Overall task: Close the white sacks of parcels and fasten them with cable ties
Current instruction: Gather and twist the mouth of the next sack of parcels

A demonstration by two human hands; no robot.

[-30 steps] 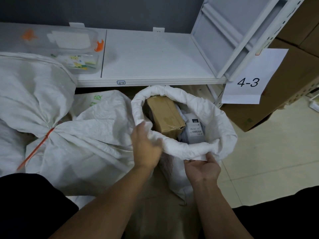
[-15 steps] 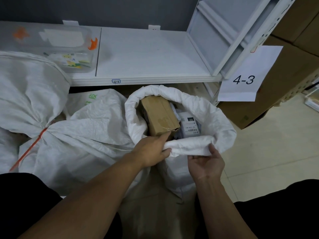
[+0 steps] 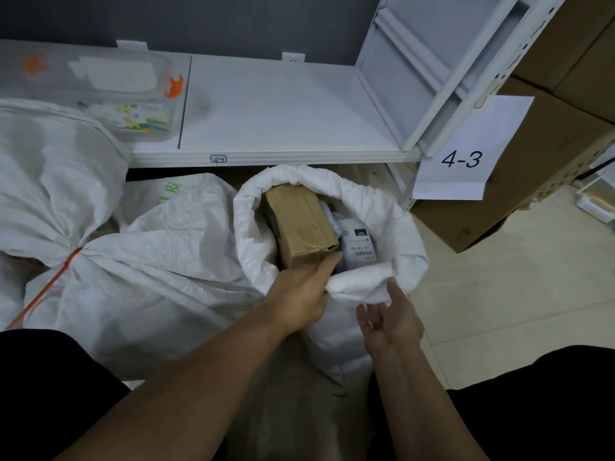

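1. Head view: the open sack [image 3: 410,247] stands right in front of me, its mouth wide and its rim rolled outward into a thick collar.
2. My left hand [image 3: 301,294] is at the sack's near rim. The fingers reach over the collar into the mouth, the thumb stays on the outside, and the fabric is pinched between them.
3. My right hand [image 3: 389,316] sits just below the sack's near rim, palm turned up and fingers loosely spread. The thumb tip touches the collar, and the hand grips nothing.
4. Inside the sack, a brown cardboard box [image 3: 299,224] lies on the left side. A white parcel [image 3: 357,244] with a printed label is tucked against its right edge.
5. Left of the sack and touching it lies a tied sack [image 3: 149,277], its neck cinched by an orange cable tie [image 3: 50,287].
6. Beyond the sack runs a white shelf [image 3: 273,111], with a clear plastic container [image 3: 116,94] on its left end.
7. Up and right of the sack hangs a paper sign [image 3: 466,154] reading 4-3, in front of brown cartons [image 3: 539,168].
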